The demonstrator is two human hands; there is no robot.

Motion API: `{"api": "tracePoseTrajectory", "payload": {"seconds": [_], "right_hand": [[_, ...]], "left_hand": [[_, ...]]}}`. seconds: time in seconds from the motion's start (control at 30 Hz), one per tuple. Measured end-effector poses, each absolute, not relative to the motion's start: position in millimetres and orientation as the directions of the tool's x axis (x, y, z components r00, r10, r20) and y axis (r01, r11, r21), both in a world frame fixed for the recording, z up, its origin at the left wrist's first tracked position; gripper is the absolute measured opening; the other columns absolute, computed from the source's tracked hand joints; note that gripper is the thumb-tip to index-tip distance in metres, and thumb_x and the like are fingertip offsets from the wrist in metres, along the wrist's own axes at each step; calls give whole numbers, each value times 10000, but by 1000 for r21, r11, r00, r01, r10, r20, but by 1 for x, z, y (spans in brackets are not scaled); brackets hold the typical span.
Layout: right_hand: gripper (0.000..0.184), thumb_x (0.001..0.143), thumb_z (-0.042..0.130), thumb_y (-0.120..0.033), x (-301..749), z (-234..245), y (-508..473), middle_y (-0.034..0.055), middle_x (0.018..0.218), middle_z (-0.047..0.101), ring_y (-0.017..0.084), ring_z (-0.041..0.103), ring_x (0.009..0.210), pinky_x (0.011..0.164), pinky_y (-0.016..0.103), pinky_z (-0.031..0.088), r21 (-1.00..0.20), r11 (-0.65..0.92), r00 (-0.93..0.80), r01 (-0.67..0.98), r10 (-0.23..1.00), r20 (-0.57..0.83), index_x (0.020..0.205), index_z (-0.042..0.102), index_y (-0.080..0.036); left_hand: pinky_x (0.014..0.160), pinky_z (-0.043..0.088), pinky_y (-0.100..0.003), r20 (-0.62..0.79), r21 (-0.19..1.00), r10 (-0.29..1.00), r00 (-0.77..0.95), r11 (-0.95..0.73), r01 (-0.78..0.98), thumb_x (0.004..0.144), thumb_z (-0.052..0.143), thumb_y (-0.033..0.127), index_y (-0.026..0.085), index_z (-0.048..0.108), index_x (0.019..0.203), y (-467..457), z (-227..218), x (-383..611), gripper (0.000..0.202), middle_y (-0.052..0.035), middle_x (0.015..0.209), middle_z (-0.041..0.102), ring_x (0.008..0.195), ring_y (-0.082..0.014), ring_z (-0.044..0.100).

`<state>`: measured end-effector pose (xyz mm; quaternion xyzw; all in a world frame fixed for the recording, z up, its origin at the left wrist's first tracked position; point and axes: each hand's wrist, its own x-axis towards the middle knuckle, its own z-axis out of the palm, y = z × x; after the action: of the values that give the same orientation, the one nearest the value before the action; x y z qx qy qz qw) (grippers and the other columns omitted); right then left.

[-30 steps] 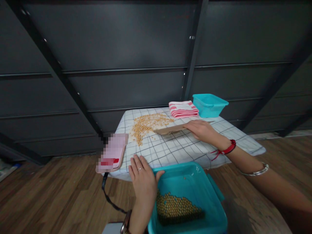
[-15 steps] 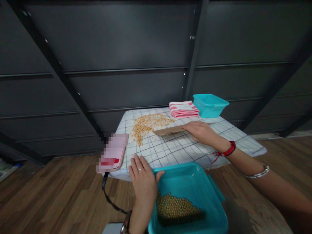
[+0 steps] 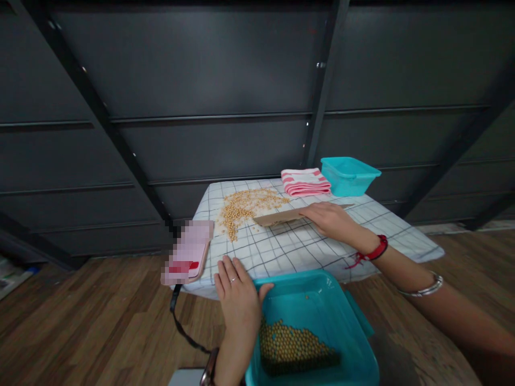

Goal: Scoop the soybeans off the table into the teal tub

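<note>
My right hand (image 3: 328, 219) is closed on a flat piece of brown cardboard (image 3: 277, 217), held low over the checked cloth. Its far left end is beside a spread of small round yellow grains (image 3: 237, 212), beans or beads; I cannot tell which. My left hand (image 3: 239, 297) lies with fingers stretched on the cloth's front edge. Its thumb reaches over the rim of a teal plastic bin (image 3: 322, 279) below the table's front edge. Inside the bin, many similar round grains (image 3: 293, 343) are heaped towards the near left.
A white checked cloth (image 3: 261, 257) covers the table. Folded pink-and-white towel (image 3: 306, 182) and a smaller teal container (image 3: 350, 177) stand at the back right. A pink phone-like object (image 3: 189, 252), partly blurred, lies at the left edge with a black strap (image 3: 183, 332). A dark panelled wall (image 3: 217, 150) rises behind.
The whole view has shifted slightly. Both hands, the cardboard and the grains keep nearly the same places relative to the table.
</note>
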<state>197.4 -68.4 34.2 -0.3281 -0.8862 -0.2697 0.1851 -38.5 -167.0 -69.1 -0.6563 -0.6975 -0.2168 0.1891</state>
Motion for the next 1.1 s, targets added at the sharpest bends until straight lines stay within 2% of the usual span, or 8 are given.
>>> {"api": "tracePoseTrajectory", "payload": {"seconds": [0.17, 0.4, 0.53, 0.83, 0.97, 1.1], "right_hand": [[346, 731, 387, -32, 206, 39, -83, 61, 862, 661, 170, 593, 795, 698, 300, 454, 342, 671, -729, 658, 453, 513, 982, 589, -156], [309, 746, 389, -43, 206, 41, -81, 84, 854, 668, 181, 602, 772, 676, 306, 462, 370, 646, -721, 668, 438, 537, 960, 595, -129], [311, 739, 393, -45, 204, 40, -84, 80, 842, 668, 180, 600, 758, 661, 303, 464, 378, 651, -736, 658, 450, 506, 952, 599, -141], [318, 770, 356, -32, 203, 51, -113, 75, 839, 677, 167, 608, 742, 657, 290, 484, 409, 694, -766, 592, 327, 554, 929, 609, -141], [350, 772, 347, -34, 204, 52, -111, 68, 846, 678, 167, 607, 761, 687, 307, 489, 382, 679, -743, 626, 371, 558, 968, 611, -153], [341, 757, 357, -38, 205, 49, -96, 76, 839, 675, 177, 610, 780, 677, 305, 488, 390, 634, -722, 667, 424, 546, 959, 608, -148]], "left_hand": [[998, 282, -580, 524, 108, 849, -70, 15, 994, 717, 314, 703, -41, 371, 1274, -167, -72, -41, 931, -339, 1295, 421, 1259, -405, 334], [1001, 275, -587, 505, 136, 858, -92, 26, 990, 724, 409, 650, -53, 365, 1274, -167, -71, -39, 894, -347, 1300, 408, 1257, -416, 329], [1003, 286, -570, 504, 111, 859, -94, 44, 993, 703, 431, 662, -64, 409, 1238, -167, -70, -39, 902, -346, 1295, 415, 1238, -417, 357], [998, 290, -577, 495, 84, 866, -65, 26, 996, 709, 360, 692, -68, 409, 1237, -167, -70, -42, 927, -351, 1300, 405, 1238, -421, 356], [1004, 287, -570, 502, 106, 862, -77, 27, 994, 713, 358, 693, -31, 394, 1263, -167, -71, -41, 909, -329, 1310, 412, 1253, -402, 349], [1003, 286, -572, 513, 110, 854, -85, 32, 993, 706, 372, 694, -40, 404, 1253, -167, -70, -40, 915, -334, 1303, 417, 1249, -407, 351]]}}
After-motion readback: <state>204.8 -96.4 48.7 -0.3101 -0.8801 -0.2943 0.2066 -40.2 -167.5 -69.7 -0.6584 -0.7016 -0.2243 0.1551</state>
